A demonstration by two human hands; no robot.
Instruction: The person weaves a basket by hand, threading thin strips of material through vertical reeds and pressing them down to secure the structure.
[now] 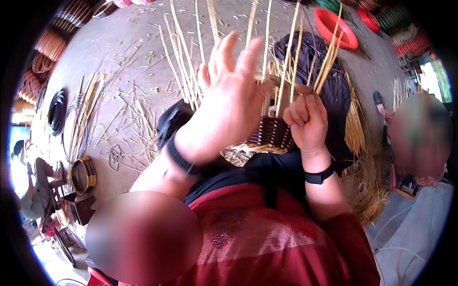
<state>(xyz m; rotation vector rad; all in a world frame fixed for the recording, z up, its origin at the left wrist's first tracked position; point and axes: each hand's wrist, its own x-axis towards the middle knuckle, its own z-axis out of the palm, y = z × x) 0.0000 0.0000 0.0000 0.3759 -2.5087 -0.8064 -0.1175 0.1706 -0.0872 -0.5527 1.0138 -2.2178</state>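
Your left hand (229, 100) is raised with its back to the camera, fingers spread wide and loose, gripping nothing that can be seen; its fingertips sit among the upright cane stakes (286, 66) of the half-woven basket (272, 133). Your right hand (307, 119) is curled into a narrow fist just right of the basket, pinched around a pale cane strand (329, 57) that rises from the knuckles toward the top of the view. Both wrists carry dark bands.

The basket rests on your lap, between your two hands and partly hidden behind the left one. Its woven wall is dark brown, and the pale stakes stand out of it and fan upward. A flat weave of lighter strips (238, 155) shows at its lower left edge.

Beyond the basket lies a dark woven mat or round piece (334, 90), with a bundle of straw-coloured cane (355, 128) beside it on the right. The concrete floor (124, 62) is littered with cane offcuts. A red plastic bowl (336, 28) sits at the top right. On the left lie coils of dark wire or cane (57, 112) and a small round finished basket (83, 174). Stacked baskets (45, 52) line the upper left edge.
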